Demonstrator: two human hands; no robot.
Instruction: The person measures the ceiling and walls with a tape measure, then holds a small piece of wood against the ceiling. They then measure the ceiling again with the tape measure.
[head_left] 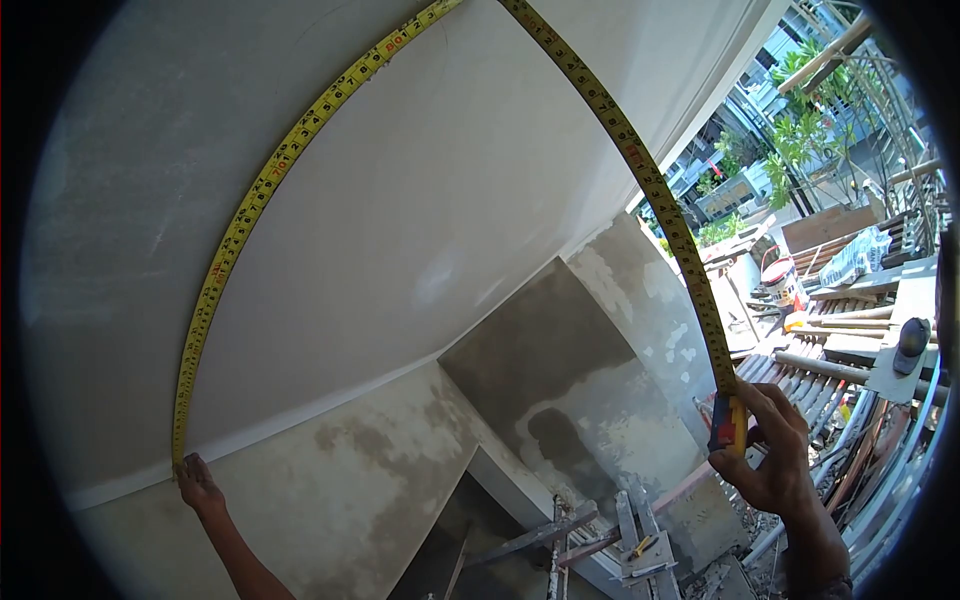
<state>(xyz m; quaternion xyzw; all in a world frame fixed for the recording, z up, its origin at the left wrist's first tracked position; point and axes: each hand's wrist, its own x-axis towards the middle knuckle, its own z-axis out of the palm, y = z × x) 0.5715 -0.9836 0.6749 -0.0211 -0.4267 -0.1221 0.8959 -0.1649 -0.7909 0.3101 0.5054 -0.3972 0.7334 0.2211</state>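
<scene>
A yellow tape measure [236, 235] is drawn out in a tall arch, its top cut off by the upper edge of the view. At the lower left, my left hand [202, 486] pinches the free end of the blade, near where the ceiling meets the wall. My right hand [780, 450] grips the yellow and dark tape case [731, 424] at the right, fingers wrapped round it. From the case the blade rises up and leftward, its black and red numbers showing. Behind the arch lies a smooth pale ceiling [410, 210].
Patchy plastered walls [380, 430] stand below the ceiling. Wooden planks [630, 525] with a small tool on them sit at the bottom. Outside on the right are a paint bucket [783, 282], stacked pipes and boards [835, 340], a dark shoe-like object [911, 345] and green plants [810, 150].
</scene>
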